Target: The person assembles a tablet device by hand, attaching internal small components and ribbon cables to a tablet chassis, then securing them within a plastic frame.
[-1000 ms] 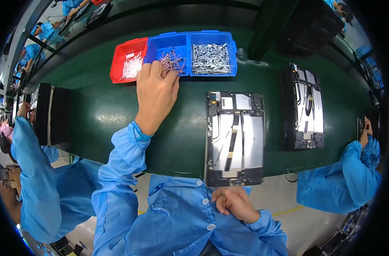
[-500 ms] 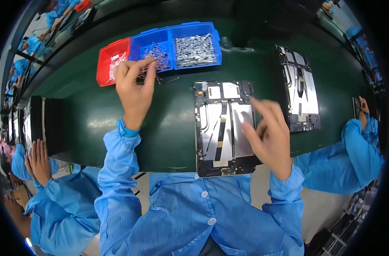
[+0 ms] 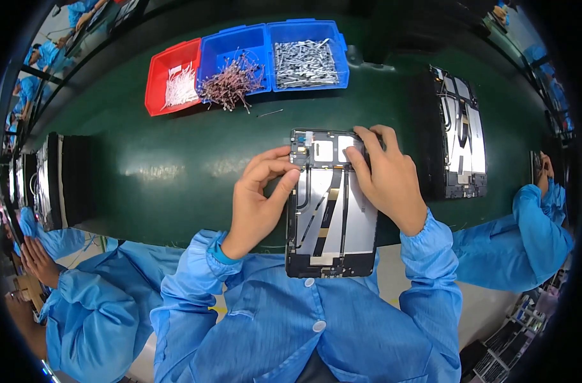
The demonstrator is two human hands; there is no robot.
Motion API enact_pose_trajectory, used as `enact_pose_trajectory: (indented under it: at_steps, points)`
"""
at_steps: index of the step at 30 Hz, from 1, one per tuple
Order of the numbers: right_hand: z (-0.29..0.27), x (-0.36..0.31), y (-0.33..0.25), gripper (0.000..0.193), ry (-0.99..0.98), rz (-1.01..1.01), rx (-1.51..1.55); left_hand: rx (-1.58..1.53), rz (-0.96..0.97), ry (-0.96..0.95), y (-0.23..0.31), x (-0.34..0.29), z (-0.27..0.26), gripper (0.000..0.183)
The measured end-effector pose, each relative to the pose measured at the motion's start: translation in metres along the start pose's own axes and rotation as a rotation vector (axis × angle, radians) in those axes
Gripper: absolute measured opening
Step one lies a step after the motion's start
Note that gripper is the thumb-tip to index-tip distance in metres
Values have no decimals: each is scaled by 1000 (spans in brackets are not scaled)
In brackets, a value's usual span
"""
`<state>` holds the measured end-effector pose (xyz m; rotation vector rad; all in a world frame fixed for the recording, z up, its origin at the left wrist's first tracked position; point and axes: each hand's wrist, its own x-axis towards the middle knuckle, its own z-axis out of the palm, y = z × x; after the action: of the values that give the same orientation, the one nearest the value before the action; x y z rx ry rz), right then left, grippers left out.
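An opened tablet (image 3: 361,220), its silver batteries and black ribbon cables bare, lies upright before me, its lower end over the table's front edge. At its upper left edge is my left hand (image 3: 256,201), thumb and forefinger closed together; anything between their tips is too small to make out. My right hand (image 3: 393,179) grips the upper right corner, thumb on the inner face and fingers curled round the top. Beyond the tablet, a single thin cable (image 3: 270,113) lies on the green table (image 3: 176,191).
At the back stand a red bin (image 3: 154,89) of white cables, a blue bin (image 3: 233,41) heaped with brownish-pink cables and a blue bin (image 3: 347,78) of silver-grey strips. Another opened tablet (image 3: 460,134) lies right, a dark stack (image 3: 61,182) left. Co-workers in blue sit on both sides.
My left hand has come from the bin of brownish-pink cables down to the tablet's upper left edge. My right hand has moved up and closed on the tablet's upper right corner.
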<state>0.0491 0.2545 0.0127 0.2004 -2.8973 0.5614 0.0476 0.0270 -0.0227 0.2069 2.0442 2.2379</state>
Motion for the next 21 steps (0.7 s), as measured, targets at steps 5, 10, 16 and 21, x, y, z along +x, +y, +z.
enact_pose_trajectory:
  at_steps: [5, 10, 16, 21]
  points:
    - [3, -2, 6, 38, 15, -80, 34, 121, 52, 24, 1, -1, 2, 9]
    - [-14, 4, -10, 39, 215, 13, 8, 102, 69, 5, 12, 2, -5, 11]
    - [-20, 3, -44, 32, -208, -103, 742, 40, 153, -38, 20, -1, 0, 12]
    - [0, -1, -46, 14, 10, -186, 733, 241, 278, -15, 24, 2, -2, 12]
